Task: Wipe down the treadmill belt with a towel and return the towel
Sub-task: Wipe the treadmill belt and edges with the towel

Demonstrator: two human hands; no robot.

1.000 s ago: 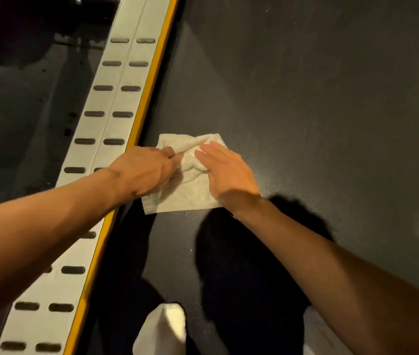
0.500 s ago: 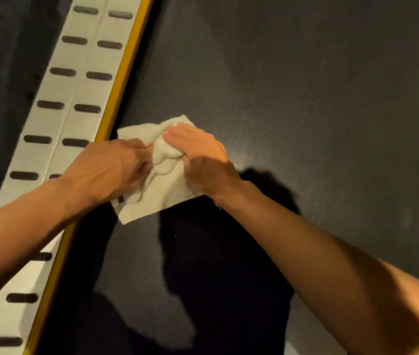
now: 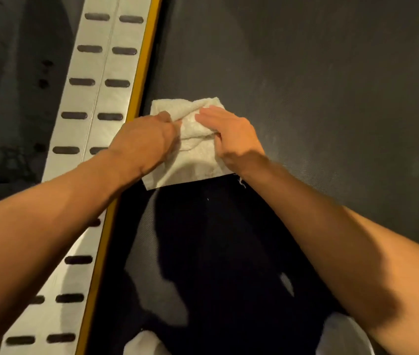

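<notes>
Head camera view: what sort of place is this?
Probably a gym: a wide black textured treadmill belt, a silver slotted side rail with yellow edge strip, and a cream terry towel pressed on the belt.

A dark gray floor [image 3: 11, 103] fills the side toward nine o'clock, with a few small dark spots. Warm light makes deep black shadows.

Bare treadmill belt [image 3: 318, 85] right of the towel [image 3: 193, 155]; yellow-edged side rail [image 3: 106, 80] just left.

Dark treadmill belt [image 3: 318, 98] carrying one cream towel [image 3: 195, 160]

The towel lies bunched near the belt's left edge (beside the yellow strip [image 3: 136, 98] and slotted grey side rail [image 3: 100, 80]).
</notes>
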